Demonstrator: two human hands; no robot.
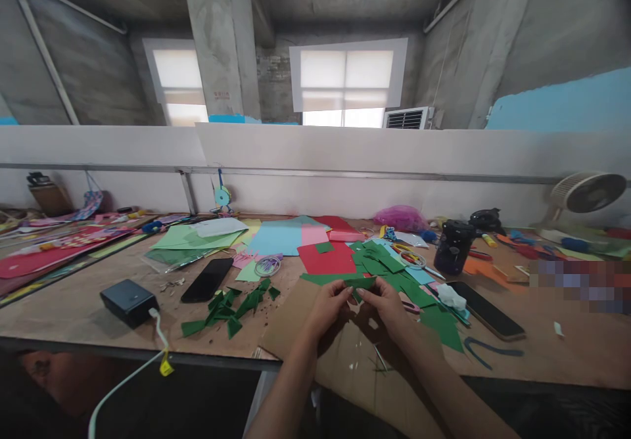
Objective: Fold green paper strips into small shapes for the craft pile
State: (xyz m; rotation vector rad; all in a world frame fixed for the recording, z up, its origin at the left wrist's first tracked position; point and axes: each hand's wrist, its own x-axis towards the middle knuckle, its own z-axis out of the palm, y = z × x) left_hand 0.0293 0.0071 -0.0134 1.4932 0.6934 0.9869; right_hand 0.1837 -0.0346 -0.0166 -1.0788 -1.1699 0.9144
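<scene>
Nearest you, your forearms reach out over a sheet of brown cardboard (290, 324) lying on the edge of the wooden workbench (73, 307). Your left hand (328, 307) and right hand (387, 304) meet just above that cardboard, both with fingers curled and pinched onto one small dark green paper piece (359, 283), each hand holding one end of it.

Left of the cardboard lies a scatter of folded green pieces (231, 307), which look already worked. Beyond them, still left of the cardboard, a black phone (207, 280) lies face up, and further left a black power bank (129, 301) has a white cable running off the bench edge. Right of the cardboard lies a second phone (490, 311).

Just beyond your hands sits a heap of flat green paper squares (382, 265), apparently not yet folded, so by my judgement a good part of the work remains. Behind that heap a red sheet (325, 258), a blue sheet (279, 236) and pale green sheets (190, 236) are spread. A black jar (453, 247) stands to the right of the heap, and a small fan (586, 192) stands far off at the back right.
</scene>
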